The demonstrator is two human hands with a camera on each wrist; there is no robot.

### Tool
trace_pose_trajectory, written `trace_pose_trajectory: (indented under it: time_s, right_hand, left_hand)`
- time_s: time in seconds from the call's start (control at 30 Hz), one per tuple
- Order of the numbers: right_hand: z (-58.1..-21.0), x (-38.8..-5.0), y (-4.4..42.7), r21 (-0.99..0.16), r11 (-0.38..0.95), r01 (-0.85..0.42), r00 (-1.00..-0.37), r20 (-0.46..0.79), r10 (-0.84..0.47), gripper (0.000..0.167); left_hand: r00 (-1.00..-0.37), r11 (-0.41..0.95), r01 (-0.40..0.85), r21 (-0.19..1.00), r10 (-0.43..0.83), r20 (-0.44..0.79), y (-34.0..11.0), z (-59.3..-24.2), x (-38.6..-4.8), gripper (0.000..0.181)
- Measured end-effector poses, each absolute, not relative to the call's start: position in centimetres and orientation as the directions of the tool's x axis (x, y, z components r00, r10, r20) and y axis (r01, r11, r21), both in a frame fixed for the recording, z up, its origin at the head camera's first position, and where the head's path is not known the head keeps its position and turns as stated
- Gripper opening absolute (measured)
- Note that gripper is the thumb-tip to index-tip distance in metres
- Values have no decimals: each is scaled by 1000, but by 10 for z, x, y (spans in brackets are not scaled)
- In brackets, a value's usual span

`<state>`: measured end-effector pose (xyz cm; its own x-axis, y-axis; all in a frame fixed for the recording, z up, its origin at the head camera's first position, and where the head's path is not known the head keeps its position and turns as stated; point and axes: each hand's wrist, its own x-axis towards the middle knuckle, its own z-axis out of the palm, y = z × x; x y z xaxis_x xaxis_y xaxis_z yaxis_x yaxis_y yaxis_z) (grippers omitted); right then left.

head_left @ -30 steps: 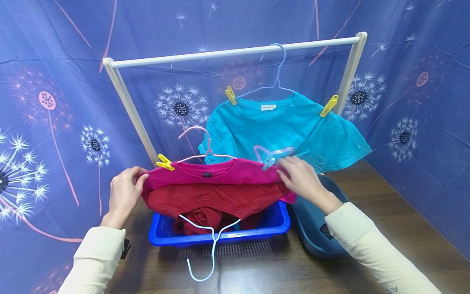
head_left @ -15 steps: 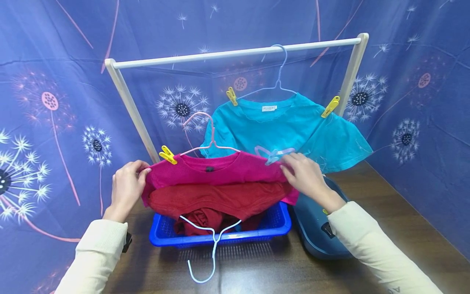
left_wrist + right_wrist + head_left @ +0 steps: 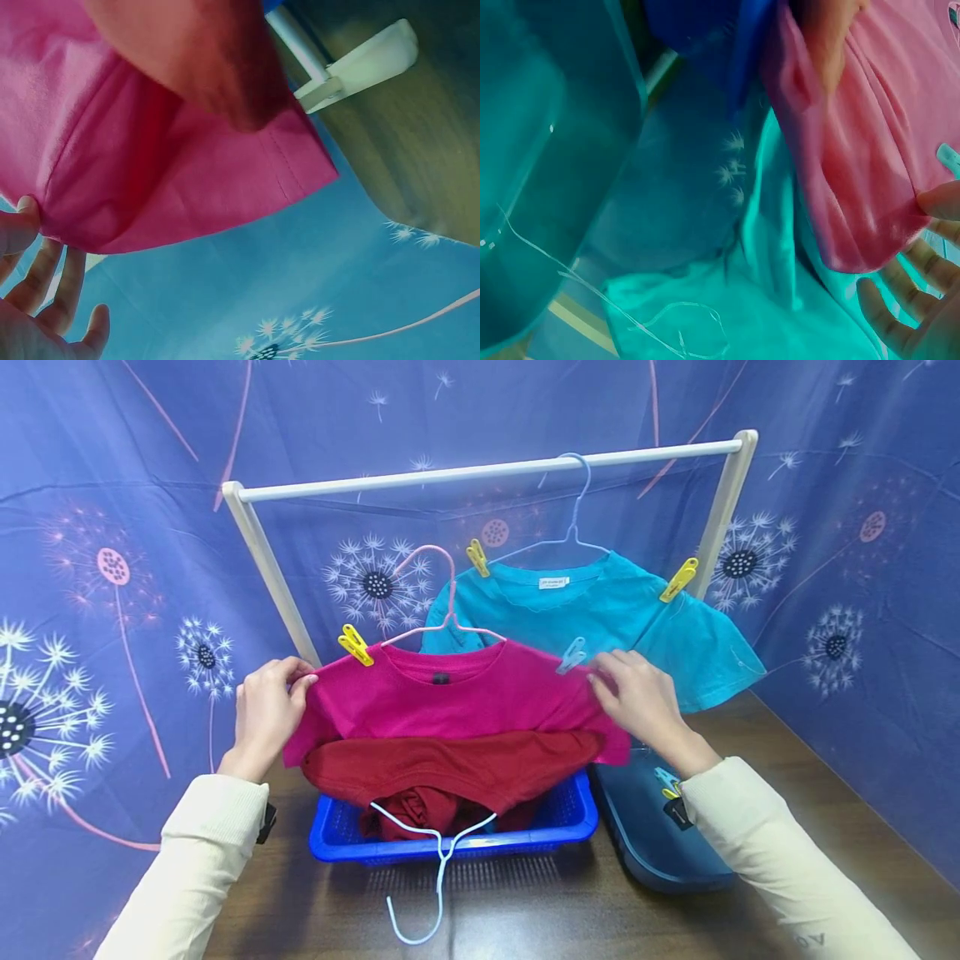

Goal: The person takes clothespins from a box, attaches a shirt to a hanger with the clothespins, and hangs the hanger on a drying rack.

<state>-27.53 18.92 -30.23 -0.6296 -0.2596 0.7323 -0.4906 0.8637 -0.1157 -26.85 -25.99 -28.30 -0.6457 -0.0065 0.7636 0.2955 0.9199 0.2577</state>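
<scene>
Above the blue basket (image 3: 525, 837): I have the magenta shirt (image 3: 457, 702) spread between both hands, collar up, on a pink hanger (image 3: 452, 610) whose hook stands below the rack bar (image 3: 337, 485) in my head view.
Left hand (image 3: 266, 714): thumb and finger pinch one shoulder of the magenta shirt; my left wrist view shows the other fingers loosely extended.
Right hand (image 3: 641, 702): it pinches the opposite shoulder, remaining fingers loosely spread beneath the cloth.
Clothespins: I see a yellow clothespin (image 3: 356, 646) on the left-hand side of the collar, a pale blue clothespin (image 3: 572, 656) near the right hand.
Red garment (image 3: 450, 758): bunched in the basket, covering the magenta shirt's lower part from my side.
White hanger (image 3: 441, 860): crosses the basket's front rim, hook over the wooden table (image 3: 525, 927).
Turquoise shirt (image 3: 600, 610): hangs behind on a light blue hanger (image 3: 575, 518).
Dark tray (image 3: 645, 847): right of the basket, more pins (image 3: 667, 781) inside.
</scene>
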Motion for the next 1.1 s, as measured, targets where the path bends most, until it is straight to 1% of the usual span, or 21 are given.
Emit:
trace_pose_trajectory:
  time_s: [0.37,0.47,0.93,1.1]
  right_hand:
    - [-269,-282,199,-168,900,-402,-676,717,-168,12]
    - [-263,-283,202,-181,904,-388,-679,719,-148,11]
    - [-237,-290,205,-227,902,-367,-638,767,-67,13]
    - [-230,-288,209,-256,893,-370,-622,782,-33,15]
  left_hand:
    - [-668,917,285,278,-18,744,-244,-251,-284,5]
    - [-674,917,280,283,-22,738,-240,-243,-289,6]
    - [-698,911,248,329,-68,713,-229,-209,-302,9]
    - [-707,900,240,364,-95,700,-222,-195,-304,11]
